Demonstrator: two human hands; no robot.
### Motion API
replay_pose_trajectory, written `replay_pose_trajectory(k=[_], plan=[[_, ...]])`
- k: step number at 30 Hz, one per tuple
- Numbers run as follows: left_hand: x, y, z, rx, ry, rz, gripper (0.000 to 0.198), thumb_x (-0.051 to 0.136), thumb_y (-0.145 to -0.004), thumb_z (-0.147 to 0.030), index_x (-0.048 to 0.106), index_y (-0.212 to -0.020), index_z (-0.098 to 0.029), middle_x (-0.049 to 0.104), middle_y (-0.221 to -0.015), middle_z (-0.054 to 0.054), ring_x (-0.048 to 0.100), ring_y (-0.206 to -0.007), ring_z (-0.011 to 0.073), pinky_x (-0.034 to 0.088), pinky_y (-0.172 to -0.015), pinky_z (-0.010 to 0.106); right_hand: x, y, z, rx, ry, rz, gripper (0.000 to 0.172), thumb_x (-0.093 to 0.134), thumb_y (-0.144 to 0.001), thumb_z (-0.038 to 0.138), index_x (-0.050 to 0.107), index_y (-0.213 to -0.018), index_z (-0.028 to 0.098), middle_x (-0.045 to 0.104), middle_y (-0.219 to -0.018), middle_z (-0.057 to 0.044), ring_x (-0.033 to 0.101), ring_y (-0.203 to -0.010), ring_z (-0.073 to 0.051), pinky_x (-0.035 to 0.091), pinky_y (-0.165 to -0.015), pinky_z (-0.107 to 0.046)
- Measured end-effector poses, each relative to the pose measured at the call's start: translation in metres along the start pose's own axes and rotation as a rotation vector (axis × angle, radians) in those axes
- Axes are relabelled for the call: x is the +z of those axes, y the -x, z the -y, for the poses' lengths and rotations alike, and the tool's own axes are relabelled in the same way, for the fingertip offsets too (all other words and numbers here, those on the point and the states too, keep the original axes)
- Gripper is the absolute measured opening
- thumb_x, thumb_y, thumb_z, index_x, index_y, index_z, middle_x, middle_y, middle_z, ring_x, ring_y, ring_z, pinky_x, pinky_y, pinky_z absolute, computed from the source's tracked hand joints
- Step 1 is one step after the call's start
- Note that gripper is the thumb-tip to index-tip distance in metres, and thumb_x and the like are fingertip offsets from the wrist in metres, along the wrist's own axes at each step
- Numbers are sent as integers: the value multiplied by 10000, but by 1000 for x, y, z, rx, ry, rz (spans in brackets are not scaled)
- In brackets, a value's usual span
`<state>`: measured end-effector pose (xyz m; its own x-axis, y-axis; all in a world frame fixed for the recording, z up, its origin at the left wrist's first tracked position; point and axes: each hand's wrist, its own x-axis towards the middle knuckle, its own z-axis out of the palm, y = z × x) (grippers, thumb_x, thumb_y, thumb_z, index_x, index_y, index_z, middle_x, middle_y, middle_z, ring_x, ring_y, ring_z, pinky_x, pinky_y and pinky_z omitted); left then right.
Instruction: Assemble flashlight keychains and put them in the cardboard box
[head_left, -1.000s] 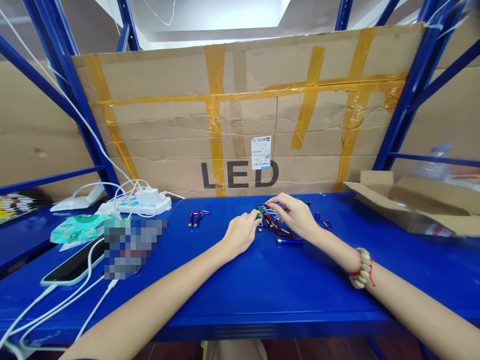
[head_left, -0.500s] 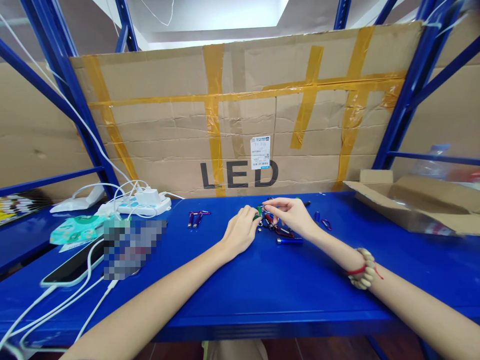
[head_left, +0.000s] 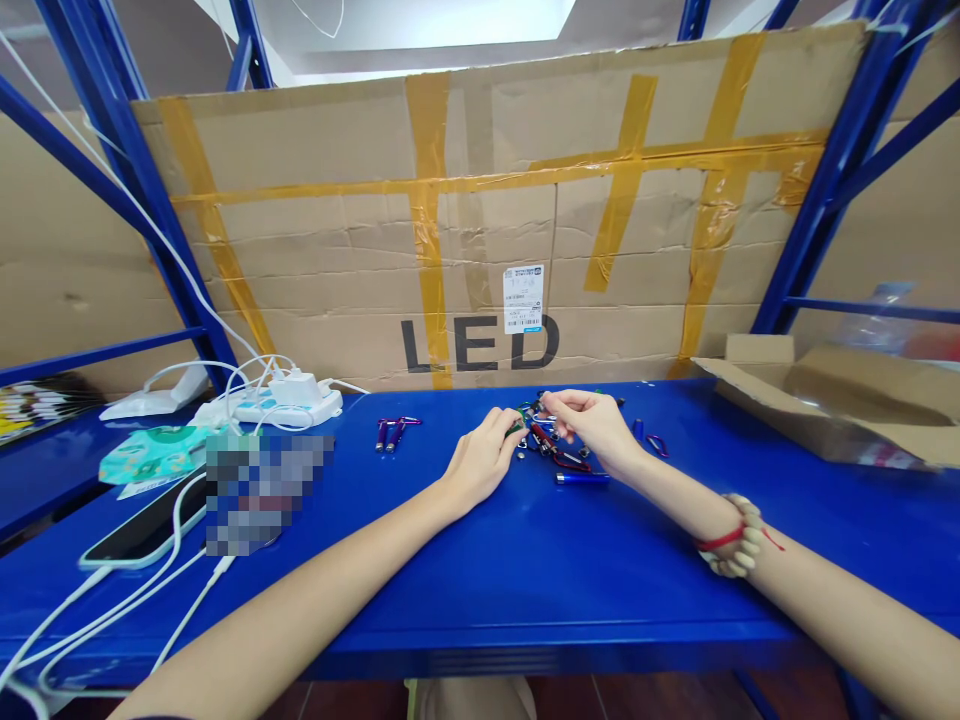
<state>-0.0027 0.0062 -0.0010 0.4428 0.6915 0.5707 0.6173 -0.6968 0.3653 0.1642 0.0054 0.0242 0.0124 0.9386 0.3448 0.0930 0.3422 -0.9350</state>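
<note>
On a blue tabletop [head_left: 480, 590], a small pile [head_left: 541, 437] of metal clips and coloured cylinders lies between a person's two bare hands. Taking the pile as the clock's centre, the left hand [head_left: 480, 462] rests at eight o'clock, fingers curled in on a green piece [head_left: 516, 428]. The right hand [head_left: 596, 427] is at three o'clock, thumb and forefinger drawn close together; whether they grip anything is too small to tell. A blue cylinder [head_left: 582, 479] lies near the pile at five o'clock. Well apart at nine o'clock are two purple cylinders [head_left: 391, 438]; far out toward three, an open cardboard box [head_left: 810, 400].
</note>
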Motion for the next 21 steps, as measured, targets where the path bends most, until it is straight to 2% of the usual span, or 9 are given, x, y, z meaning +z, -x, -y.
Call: replay_pose_trajectory(k=[4,9,12,16,21], plan=[[1,-1,3,10,54,-26,142,343,-921,-297,462,-928,-220,544,-904,-4,545,-817,127,426,-744,234,0,-1,0,-6,-13,-24,449,690,-568,527,660,-774,129,652,-670,-49,446,-426,-58,372,-377,-201],[0,0,2,-7,61,16,137,315,-927,-261,439,-969,-221,574,-920,6,567,-839,138,427,-736,246,2,2,1,-31,58,71,433,672,-607,518,653,-810,135,548,-482,19,443,-390,-70,366,-370,-201],[1,0,1,-13,35,42,143,317,-924,-267,444,-963,-215,582,-919,11,575,-816,147,435,-706,256,1,2,-2,-116,123,131,380,663,-643,485,657,-804,141,537,-472,22,453,-402,-80,362,-381,-206],[2,0,1,18,-23,57,162,339,-917,-278,486,-924,-210,578,-905,15,573,-815,154,440,-706,256,-1,1,-5,-222,220,170,337,660,-660,466,677,-759,144,595,-550,-8,489,-453,-96,403,-448,-232],[1,-1,2,60,9,37,180,353,-915,-263,519,-958,-210,601,-905,15,577,-844,148,443,-743,246,-5,-2,-5,-187,290,195,348,679,-634,456,690,-745,127,588,-513,-11,493,-455,-103,405,-466,-241]])
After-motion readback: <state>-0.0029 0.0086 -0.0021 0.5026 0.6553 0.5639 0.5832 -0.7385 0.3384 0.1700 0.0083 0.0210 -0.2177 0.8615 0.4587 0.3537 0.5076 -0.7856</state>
